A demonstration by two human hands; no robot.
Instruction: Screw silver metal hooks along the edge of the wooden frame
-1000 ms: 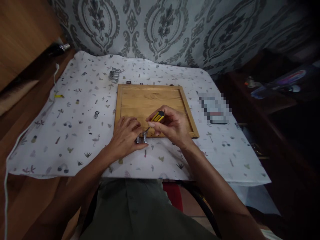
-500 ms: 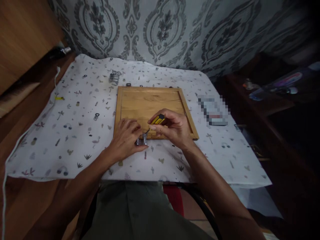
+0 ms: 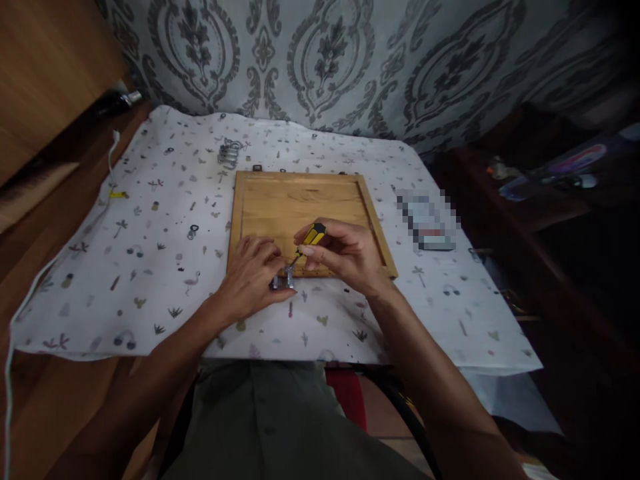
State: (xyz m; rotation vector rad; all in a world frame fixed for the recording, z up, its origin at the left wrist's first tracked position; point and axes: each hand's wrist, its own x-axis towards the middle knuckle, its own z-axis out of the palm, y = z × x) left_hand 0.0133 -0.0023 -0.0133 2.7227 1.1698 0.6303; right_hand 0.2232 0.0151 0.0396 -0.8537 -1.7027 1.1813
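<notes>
My right hand [image 3: 347,257] is closed around a screwdriver [image 3: 314,235] with a yellow and black handle. The tool slants down to the left, its tip at a small silver metal fitting [image 3: 289,277] on the near edge of a framed wooden panel [image 3: 305,200]. My left hand [image 3: 255,273] rests at that edge, fingers bent over the panel and thumb pressed against the fitting from the near side. Fingers hide part of the fitting, and I cannot make out any screw under the tip.
A patterned white cloth [image 3: 165,267] covers the table. Beyond the panel's left corner lies a cluster of silver metal pieces [image 3: 229,153]. A blurred-out flat item [image 3: 430,223] lies to the right. A white cable [image 3: 35,287] hangs over the left edge; a patterned wall [image 3: 330,60] stands behind.
The screwdriver's handle has shifted slightly left and stands a little steeper, with the right fingers moved along with it. The left hand, fitting and panel stay almost where they were.
</notes>
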